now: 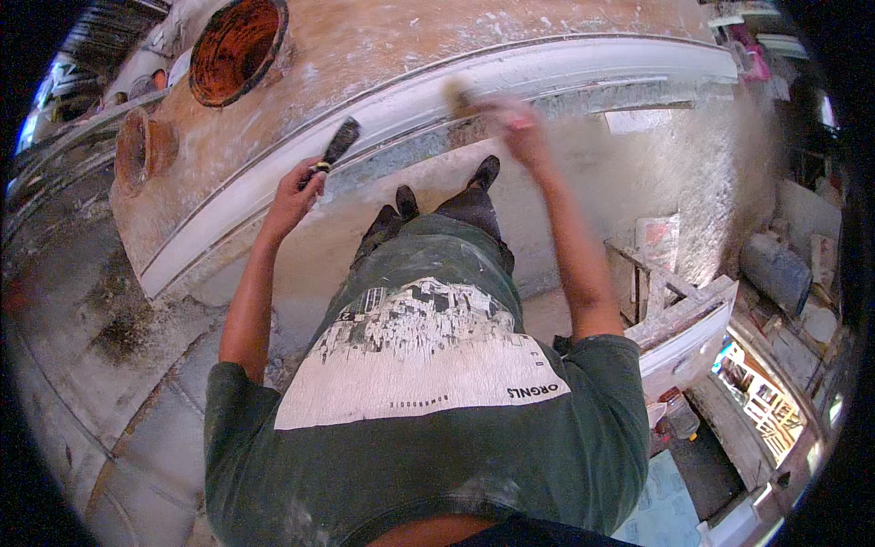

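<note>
In my left hand (296, 194) is a dark, flat-ended hand tool (343, 139), its broad end pointing up and away; I cannot tell whether it is a scraper or a brush. My right hand (518, 129) is smeared by motion, closed around what looks like a brush (458, 95) with a pale tan end. That end is over a long white moulding strip (401, 98), which runs along the near edge of a brown, plaster-stained table (383, 46). The left tool's end is also over or close to the strip.
Two round reddish-brown vessels, a large one (239, 50) and a smaller one (146, 149), are on the table's left part. White dust whitens the floor (570, 219). To my right are a wooden frame (652, 283), a white panel (697, 337) and a grey cylindrical container (777, 272).
</note>
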Tool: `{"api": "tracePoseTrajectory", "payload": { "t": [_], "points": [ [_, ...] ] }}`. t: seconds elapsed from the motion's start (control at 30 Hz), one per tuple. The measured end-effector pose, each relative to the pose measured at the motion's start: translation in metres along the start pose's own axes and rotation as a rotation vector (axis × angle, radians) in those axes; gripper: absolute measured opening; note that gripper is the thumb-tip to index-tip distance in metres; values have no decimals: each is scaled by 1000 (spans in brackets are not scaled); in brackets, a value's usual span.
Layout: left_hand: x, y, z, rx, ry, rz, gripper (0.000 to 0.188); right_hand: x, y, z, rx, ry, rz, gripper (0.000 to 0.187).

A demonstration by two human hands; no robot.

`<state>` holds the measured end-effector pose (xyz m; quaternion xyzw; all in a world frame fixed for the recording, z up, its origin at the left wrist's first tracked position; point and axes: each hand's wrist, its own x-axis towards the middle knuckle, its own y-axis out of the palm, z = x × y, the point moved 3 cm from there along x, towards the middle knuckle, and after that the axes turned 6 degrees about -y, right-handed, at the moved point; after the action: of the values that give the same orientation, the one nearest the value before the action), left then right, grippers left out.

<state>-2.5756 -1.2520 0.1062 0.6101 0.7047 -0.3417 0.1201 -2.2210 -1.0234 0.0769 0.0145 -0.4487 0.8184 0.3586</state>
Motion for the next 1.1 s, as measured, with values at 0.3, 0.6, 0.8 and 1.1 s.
{"api": "tracePoseTrajectory", "payload": {
  "t": [0.3, 0.6, 0.8, 1.1],
  "points": [
    [72, 105, -54, 429, 379, 45, 41, -76, -220, -34, -106, 604, -944, 15],
    [118, 229, -161, 478, 347, 12, 39, -209, -194, -53, -81, 975, -968, 21],
    [77, 182, -134, 590, 211, -6, 38, -334, -188, -75, 91, 1259, -1179, 23],
    [132, 293, -219, 541, 317, -4, 40, -288, -217, -126, 167, 1150, -1161, 24]
  ]
}}
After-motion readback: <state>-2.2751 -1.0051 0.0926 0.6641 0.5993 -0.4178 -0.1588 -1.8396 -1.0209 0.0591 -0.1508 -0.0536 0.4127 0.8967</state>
